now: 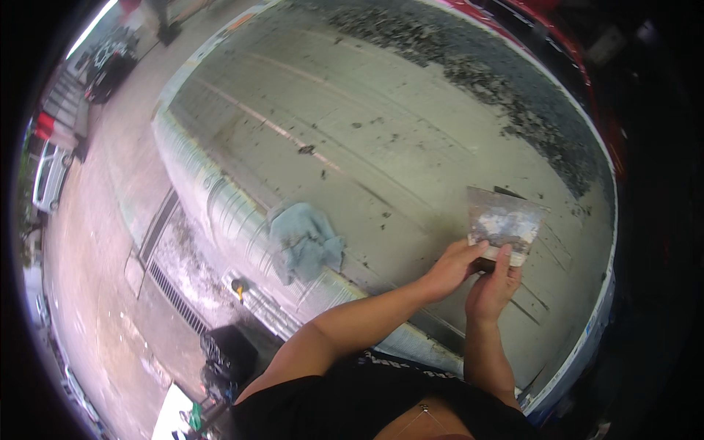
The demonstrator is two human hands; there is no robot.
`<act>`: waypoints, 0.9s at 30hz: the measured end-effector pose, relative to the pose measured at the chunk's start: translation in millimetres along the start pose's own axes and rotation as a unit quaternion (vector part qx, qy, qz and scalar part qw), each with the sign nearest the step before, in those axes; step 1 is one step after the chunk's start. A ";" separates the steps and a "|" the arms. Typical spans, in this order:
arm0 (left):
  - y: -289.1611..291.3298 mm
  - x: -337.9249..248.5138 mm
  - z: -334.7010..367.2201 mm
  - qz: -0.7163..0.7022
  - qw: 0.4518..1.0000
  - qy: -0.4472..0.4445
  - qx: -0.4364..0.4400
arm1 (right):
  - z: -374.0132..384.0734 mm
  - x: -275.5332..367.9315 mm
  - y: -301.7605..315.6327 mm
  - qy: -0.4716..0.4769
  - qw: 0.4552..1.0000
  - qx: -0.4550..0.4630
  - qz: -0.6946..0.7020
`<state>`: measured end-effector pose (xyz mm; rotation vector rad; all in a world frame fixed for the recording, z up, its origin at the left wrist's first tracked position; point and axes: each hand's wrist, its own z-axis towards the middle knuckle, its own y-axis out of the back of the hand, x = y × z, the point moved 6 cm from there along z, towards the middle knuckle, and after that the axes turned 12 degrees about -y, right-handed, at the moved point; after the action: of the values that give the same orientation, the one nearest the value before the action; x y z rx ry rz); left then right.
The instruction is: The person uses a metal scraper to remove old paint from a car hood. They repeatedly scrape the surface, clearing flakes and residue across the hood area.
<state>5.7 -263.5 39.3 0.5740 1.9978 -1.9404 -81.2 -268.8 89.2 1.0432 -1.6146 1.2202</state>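
At far left, a white van (51, 176) sits at the edge of the frame, too small and bent to make out well; nearer, a drain grate (176, 297) crosses the floor. A crumpled blue cloth (304, 235) lies over the near edge of the ridged panel (396, 176). My left hand (456, 268) is drawn in tight at the lower-left corner of a stained, flat plate (506, 220), thumb on its face. The plate stands directly beyond my fingertips, over the panel's right part; its line from grip to wide edge runs away from me, leaning slightly right. My right hand (494, 290) pinches the lower edge, both hands equally near. Fingers underneath are hidden; whether the plate touches the panel, I cannot tell. Farther right, dark flakes (543, 147) band the panel's far side.
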 end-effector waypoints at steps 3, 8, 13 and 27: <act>-10.5 -2.3 3.6 -0.012 0.999 -0.044 0.015 | 1.7 1.5 5.9 -0.003 1.000 0.023 0.015; -21.6 -21.7 -0.6 0.095 0.993 -0.071 -0.015 | 0.4 0.6 8.0 -0.015 0.999 0.026 0.027; -13.1 -24.2 -4.0 0.145 0.988 -0.029 -0.052 | -2.8 40.0 20.3 0.043 0.995 0.018 0.084; -8.2 -93.5 -33.2 0.075 0.893 -0.418 -0.149 | -25.8 178.8 206.1 0.242 0.947 -0.212 0.009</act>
<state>85.9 -237.8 92.5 -0.1774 1.5556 -1.3809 -326.2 -229.3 205.2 0.4145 -1.4042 0.9795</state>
